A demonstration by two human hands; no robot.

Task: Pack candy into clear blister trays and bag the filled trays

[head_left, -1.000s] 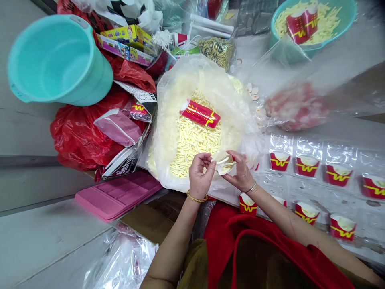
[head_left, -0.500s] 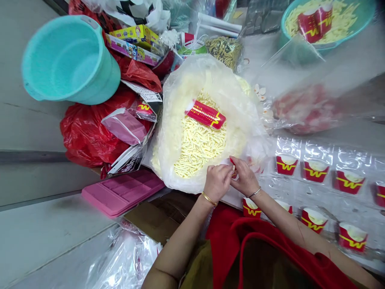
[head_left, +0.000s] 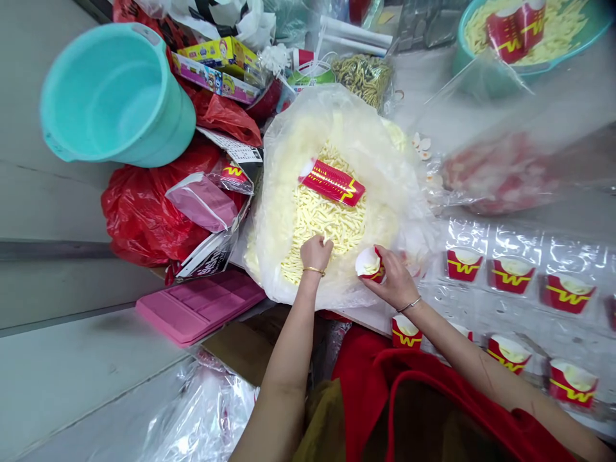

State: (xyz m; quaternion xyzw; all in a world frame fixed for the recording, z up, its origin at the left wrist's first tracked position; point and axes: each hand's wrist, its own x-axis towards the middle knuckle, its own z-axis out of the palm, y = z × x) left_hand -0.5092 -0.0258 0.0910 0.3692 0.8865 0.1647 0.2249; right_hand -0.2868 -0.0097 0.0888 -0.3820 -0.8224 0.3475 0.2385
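Observation:
My left hand [head_left: 316, 254] is over the pale toy fries [head_left: 332, 218] in the open clear plastic bag [head_left: 279, 192]. Its fingers are curled, and whether they hold any fries is hidden. In my right hand [head_left: 395, 282] is a small red fry box [head_left: 370, 264] with a white inside, tilted at the bag's right edge; a few pale pieces show in it. A nested stack of red fry boxes [head_left: 333, 183] with yellow zigzag marks lies on top of the fries.
Filled fry boxes [head_left: 513, 276] on clear packaging stand in rows at the right. A turquoise bucket [head_left: 115, 102], red plastic bags [head_left: 144, 212] and a pink tray [head_left: 202, 305] are at the left. A turquoise basin [head_left: 462, 45] with fries stands at the back right.
My left hand has left my right hand and moved left over the fries. The fry box in my right hand now shows its open mouth. The view has shifted slightly.

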